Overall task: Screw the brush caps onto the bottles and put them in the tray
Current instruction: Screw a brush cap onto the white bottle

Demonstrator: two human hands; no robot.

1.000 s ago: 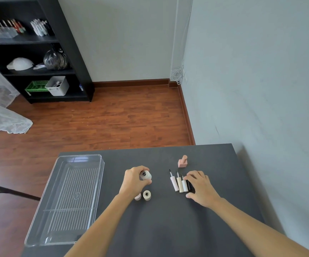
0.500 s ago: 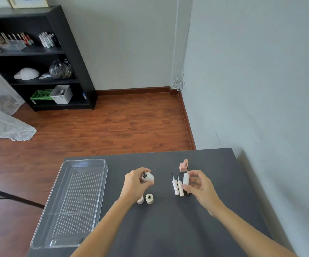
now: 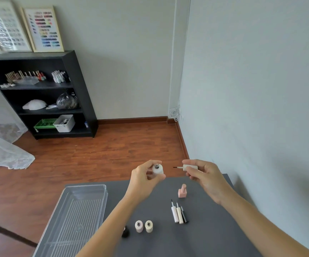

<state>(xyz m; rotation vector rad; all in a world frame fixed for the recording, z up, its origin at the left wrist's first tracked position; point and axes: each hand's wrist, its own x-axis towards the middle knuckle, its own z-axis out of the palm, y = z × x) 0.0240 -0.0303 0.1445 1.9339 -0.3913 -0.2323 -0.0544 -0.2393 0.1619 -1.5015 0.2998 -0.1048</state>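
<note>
My left hand [image 3: 143, 178] holds a white bottle [image 3: 158, 169] in the air, its open neck up. My right hand [image 3: 204, 176] holds a white brush cap [image 3: 189, 167] level, with the brush tip pointing left at the bottle, a short gap between them. On the dark table [image 3: 214, 236] lie three more brush caps [image 3: 179, 213] side by side. A pink capped bottle [image 3: 182, 191] stands behind them. Two open pale bottles [image 3: 143, 226] stand near my left forearm, and a black bottle [image 3: 125, 232] is partly hidden by it. The clear tray [image 3: 87, 188] sits at the table's left.
A grey wall runs along the table's right side. Beyond the table is wooden floor, with a black shelf unit [image 3: 79, 93] full of bottles and boxes at the back left. A dark bar [image 3: 5, 232] crosses the floor left of the tray.
Both hands have risen from the table. My left hand lifted the white bottle; my right hand picked a brush cap out of the row and turned it level toward the bottle. The view tilted up.
</note>
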